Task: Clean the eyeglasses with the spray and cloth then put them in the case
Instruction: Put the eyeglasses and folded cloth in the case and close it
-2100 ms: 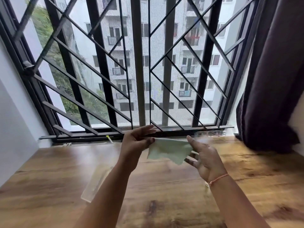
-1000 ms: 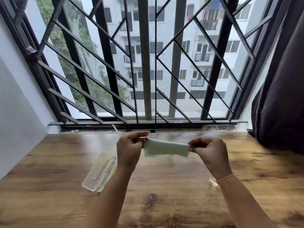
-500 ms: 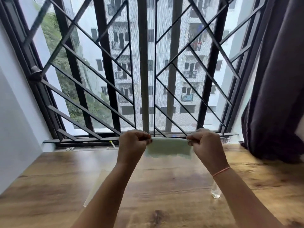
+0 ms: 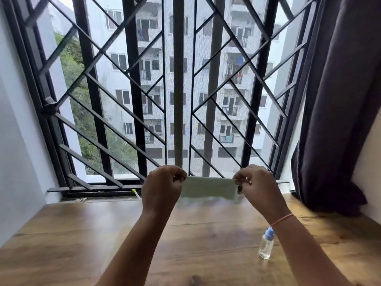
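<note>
counting two hands up in the middle of the frame, low against the window: left hand (image 4: 162, 188) and right hand (image 4: 258, 186), both raised above the table (image 4: 61, 244). counting one cloth (image 4: 209, 187), stretched between them. pinching its top left corner with the left fingers curled into a loose fist, pinching the top right corner with the right thumb and fingers curled the same way. holding the upper edge taut and level, lower edge hanging free and a little blurred, clear of the wood. looking at a pale green cloth, thin, wider than tall as held, no print to make out.

spotting one spray bottle (image 4: 266, 244), lower right of the frame, standing upright on the table just under the right forearm, apart from the cloth. noting a clear see-through body and a light blue top; cannot tell how full.

counting one thin orange band (image 4: 282, 219) round the right wrist. one dark curtain (image 4: 340, 100) bunched down the right edge, reaching the table's far right. one black window grille (image 4: 134, 100) across the upper frame, diagonal bars either side of upright ones, pale apartment block beyond, green foliage at upper left.
</note>
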Tool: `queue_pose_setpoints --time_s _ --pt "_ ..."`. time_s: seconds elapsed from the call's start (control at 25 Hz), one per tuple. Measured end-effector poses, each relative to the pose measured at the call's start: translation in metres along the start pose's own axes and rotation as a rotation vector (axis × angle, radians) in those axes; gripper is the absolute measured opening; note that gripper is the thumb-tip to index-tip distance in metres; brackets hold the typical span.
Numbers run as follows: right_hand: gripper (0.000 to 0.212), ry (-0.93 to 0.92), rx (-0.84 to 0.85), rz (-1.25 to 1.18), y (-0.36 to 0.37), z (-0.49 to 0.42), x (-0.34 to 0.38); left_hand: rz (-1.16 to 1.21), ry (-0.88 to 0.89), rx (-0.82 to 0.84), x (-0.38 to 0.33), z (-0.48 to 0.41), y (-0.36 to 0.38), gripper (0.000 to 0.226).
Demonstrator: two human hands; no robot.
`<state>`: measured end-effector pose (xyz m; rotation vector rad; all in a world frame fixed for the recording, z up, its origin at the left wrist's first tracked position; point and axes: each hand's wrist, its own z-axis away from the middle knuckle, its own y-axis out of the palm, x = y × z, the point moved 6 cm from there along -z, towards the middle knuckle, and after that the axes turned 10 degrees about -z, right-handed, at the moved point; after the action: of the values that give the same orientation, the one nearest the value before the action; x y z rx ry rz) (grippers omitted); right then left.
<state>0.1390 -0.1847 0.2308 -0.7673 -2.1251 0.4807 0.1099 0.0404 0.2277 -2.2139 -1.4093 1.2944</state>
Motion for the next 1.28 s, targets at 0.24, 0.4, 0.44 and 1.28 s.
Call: queue_pose_setpoints --time_s 0.24,0.4,0.44,1.28 --pt "0.028 0.206 0.066 -0.474 -0.013 0.017 -0.003 0.487 -0.129 0.201 0.005 0.004 -0.003 0.027" --pt "0.021 0.314 0.040 -0.869 -0.018 0.022 -0.009 0.760 -0.180 0.269 0.006 0.005 -0.002 0.023" --pt "0.018 0.369 0.030 -0.950 -0.014 0.022 -0.013 0.777 -0.208 0.274 0.006 0.006 0.001 0.021" --pt "0.041 0.113 -0.023 -0.691 0.010 0.058 0.064 0.683 -0.193 0.142 -0.042 0.048 0.001 0.005"
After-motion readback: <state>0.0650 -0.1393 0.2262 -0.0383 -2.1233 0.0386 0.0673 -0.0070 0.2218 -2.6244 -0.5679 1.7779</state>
